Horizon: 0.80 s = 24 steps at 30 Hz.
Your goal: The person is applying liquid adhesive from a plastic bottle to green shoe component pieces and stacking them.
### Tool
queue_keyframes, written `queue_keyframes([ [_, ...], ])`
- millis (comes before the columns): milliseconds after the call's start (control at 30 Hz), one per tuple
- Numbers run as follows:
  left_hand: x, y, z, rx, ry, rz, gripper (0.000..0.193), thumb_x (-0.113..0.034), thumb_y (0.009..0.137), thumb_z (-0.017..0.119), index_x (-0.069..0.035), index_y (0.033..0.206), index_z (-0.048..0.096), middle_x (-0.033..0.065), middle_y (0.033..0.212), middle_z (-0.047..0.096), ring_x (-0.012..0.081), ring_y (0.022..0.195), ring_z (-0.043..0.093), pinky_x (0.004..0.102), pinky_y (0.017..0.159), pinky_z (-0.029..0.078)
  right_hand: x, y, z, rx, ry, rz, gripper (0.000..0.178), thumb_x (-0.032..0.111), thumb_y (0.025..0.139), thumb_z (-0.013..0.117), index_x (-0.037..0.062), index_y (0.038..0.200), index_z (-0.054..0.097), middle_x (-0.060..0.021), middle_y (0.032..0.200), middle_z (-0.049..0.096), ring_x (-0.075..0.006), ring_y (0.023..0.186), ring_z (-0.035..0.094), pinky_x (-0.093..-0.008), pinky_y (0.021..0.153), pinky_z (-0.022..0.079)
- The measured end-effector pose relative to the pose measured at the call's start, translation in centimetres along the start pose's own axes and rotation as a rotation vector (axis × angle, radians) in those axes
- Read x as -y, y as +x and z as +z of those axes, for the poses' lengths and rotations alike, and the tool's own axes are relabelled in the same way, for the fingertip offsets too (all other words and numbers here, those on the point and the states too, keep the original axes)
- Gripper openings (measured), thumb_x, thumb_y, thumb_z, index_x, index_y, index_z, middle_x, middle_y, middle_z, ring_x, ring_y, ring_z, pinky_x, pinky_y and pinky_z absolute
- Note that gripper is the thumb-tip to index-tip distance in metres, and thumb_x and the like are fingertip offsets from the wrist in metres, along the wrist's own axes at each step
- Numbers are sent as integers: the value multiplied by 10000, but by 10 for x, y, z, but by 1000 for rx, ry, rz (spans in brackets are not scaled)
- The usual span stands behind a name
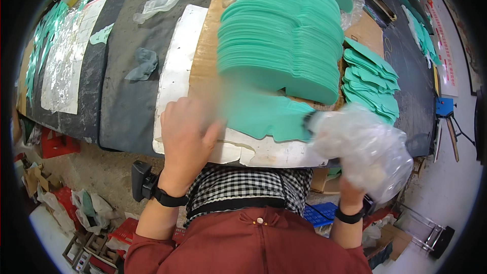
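Observation:
A flat, cut green sheet (269,117) with a notched front edge lies before me, in front of a tall stack of thin green sheets (284,35). My left hand (186,129) is at its left side over the white board, thumb apart from the fingers; motion blurs the fingertips. Clear plastic wrapping (362,147) covers most of my right hand (351,190), whose fingers are hidden. From the plastic a small dark end (309,121) sticks out against the sheet's right side; I cannot make out what it belongs to.
Beneath the sheets are a white board (175,66) and brown cardboard (204,53). A smaller pile of green pieces (371,81) stands at the right. Crumpled dark plastic (143,64) and a clear bag (159,4) lie left. A plastic-covered sheet (71,61) is farther left.

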State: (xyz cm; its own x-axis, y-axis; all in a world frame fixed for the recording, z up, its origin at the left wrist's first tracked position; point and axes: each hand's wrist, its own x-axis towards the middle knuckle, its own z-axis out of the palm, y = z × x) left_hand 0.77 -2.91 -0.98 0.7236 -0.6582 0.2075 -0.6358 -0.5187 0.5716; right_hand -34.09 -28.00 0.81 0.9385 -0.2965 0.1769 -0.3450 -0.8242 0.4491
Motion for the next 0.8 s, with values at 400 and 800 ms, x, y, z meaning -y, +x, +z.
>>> queue_keyframes([
  [400,-2,4,0,40,-27,-2,288,-151,805,842,-48,1032,699,81,948,706,294,926,636,410,854,470,63,42,-49,-89,1745,884,499,59,959,759,9,1429,600,-163,1354,690,-291,1241,672,-448,1105,526],
  [800,14,-10,-38,74,-564,-420,669,3,849,640,-37,1510,545,70,1090,662,157,1113,623,304,912,505,149,189,-91,-340,1283,-63,419,89,817,758,32,1231,726,-211,1159,732,-385,1028,758,-412,849,629],
])
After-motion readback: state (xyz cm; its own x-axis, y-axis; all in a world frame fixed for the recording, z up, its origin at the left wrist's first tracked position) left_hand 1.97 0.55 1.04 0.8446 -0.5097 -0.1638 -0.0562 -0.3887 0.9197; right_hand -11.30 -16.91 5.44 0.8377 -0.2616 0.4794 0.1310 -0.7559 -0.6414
